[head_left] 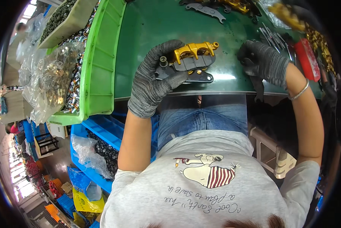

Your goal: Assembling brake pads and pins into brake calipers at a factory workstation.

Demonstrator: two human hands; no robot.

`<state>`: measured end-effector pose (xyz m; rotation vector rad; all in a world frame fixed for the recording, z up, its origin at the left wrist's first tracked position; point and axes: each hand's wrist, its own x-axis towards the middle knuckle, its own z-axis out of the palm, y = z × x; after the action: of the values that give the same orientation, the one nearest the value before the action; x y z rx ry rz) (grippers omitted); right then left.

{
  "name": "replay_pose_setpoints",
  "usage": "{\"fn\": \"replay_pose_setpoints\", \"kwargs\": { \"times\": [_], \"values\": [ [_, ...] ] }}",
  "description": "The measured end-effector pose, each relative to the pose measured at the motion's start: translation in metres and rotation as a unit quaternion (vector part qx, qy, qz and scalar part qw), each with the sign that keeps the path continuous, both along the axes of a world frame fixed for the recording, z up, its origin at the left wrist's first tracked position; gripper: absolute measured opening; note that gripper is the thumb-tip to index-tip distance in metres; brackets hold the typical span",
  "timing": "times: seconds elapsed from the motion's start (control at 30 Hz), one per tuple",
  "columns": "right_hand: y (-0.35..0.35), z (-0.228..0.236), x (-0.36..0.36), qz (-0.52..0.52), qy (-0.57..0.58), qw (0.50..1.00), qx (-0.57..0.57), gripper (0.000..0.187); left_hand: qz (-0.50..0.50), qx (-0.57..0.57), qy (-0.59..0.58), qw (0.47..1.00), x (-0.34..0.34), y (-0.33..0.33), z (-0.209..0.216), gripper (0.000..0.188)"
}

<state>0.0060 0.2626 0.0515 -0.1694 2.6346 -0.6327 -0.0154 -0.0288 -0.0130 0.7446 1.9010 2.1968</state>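
Note:
My left hand (150,78), in a grey knit glove, grips a brake caliper (195,50) above the green tabletop. The caliper has a gold body, dark brake pads (194,63) and a black bracket (200,78) on the side nearest me. Its thumb lies along the bracket. My right hand (263,62), also gloved, is closed over the table to the right, apart from the caliper. Its curled fingers hide whatever they may hold. Just below it, a dark flat piece (258,88) hangs at the table's near edge; whether the hand touches it is unclear.
At left stands a green crate (102,57) of small metal parts and bagged pieces. Below it is a blue bin (102,163). Metal rods (270,38), a red object (307,55) and gold parts lie at right. A grey metal plate (206,12) lies on the far table (140,22).

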Motion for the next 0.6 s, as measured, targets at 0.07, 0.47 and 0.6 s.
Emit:
{"fn": "replay_pose_setpoints", "kwargs": {
  "times": [0.07, 0.47, 0.6],
  "values": [
    [0.002, 0.005, 0.004, -0.022, 0.029, 0.996, -0.082, 0.038, 0.003, -0.005, -0.006, 1.0, 0.0, 0.0, 0.001, 0.066],
    [-0.06, -0.012, 0.042, -0.355, -0.079, 0.756, -0.544, 0.029, -0.02, -0.01, 0.079, 0.997, -0.003, -0.004, -0.001, 0.076],
    [-0.073, -0.015, 0.036, -0.326, -0.055, 0.772, -0.543, 0.029, -0.012, -0.031, 0.05, 0.998, 0.002, -0.003, 0.004, 0.074]
  ]
}}
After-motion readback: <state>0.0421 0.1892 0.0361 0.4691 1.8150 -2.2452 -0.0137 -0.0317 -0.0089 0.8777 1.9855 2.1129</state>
